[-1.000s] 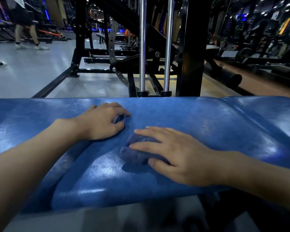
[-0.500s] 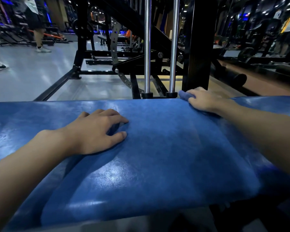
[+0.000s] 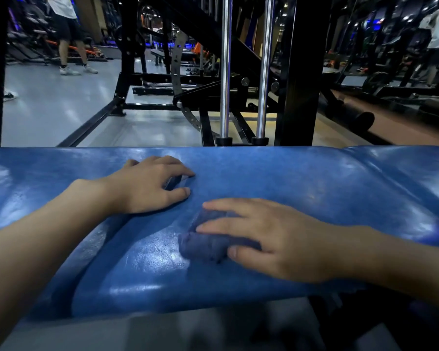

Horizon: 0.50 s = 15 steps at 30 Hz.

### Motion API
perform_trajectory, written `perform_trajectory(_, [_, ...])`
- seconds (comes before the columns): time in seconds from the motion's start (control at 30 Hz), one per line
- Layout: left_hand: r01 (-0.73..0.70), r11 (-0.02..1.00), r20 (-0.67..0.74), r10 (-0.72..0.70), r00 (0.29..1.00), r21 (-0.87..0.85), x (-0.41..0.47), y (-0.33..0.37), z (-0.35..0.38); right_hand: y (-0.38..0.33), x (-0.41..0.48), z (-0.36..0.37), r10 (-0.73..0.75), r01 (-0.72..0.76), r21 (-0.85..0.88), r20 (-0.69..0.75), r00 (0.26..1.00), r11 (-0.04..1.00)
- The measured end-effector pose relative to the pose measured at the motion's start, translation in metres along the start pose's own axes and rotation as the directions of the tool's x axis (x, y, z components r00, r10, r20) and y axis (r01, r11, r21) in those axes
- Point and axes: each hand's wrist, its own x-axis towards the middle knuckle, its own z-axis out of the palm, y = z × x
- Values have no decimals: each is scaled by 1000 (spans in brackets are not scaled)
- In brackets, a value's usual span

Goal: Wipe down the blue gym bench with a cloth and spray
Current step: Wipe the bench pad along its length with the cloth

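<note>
Across the blue bench [image 3: 314,178], my flat-fingered right hand [image 3: 284,244] had dragged the cloth [image 3: 205,245] back from the far edge to the near middle, another stripe wiped, while my loosely curled left hand [image 3: 147,186] stayed braced, gripping nothing.

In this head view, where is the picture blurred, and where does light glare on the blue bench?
Head view: the right hand and the cloth under it are slightly smeared by motion; the left hand is sharper; white glare patches lie on the bench near the cloth; the bottom strip is blurred.
</note>
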Motion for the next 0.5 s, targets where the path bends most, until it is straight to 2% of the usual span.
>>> perform_trajectory(0.07, [10, 1000, 19, -11, 1000, 20, -1, -3, 3, 33, 20, -3, 81, -81, 26, -16, 997, 996])
perform_trajectory(0.13, [-1, 1000, 21, 0, 1000, 27, -2, -4, 5, 83, 39, -7, 248, -246, 50, -37, 968, 968])
perform_trajectory(0.27, [-1, 1000, 22, 1, 1000, 17, -9, -8, 5, 178, 67, -28, 539, -535, 70, -62, 840, 842])
perform_trajectory(0.33, [-2, 1000, 20, 1, 1000, 26, -13, -13, 5, 197, 76, -33, 634, -633, 40, -68, 770, 773])
perform_trajectory(0.4, [-6, 1000, 12, 6, 1000, 30, -13, -17, 5, 196, 81, -29, 695, -698, -66, -66, 716, 713])
perform_trajectory(0.43, [-10, 999, 9, 10, 1000, 33, -13, -18, 4, 190, 82, -24, 694, -697, -100, -66, 717, 710])
perform_trajectory(0.5, [-20, 999, -9, 20, 1000, 31, -11, -19, 4, 165, 79, -14, 605, -609, -85, -71, 793, 788])
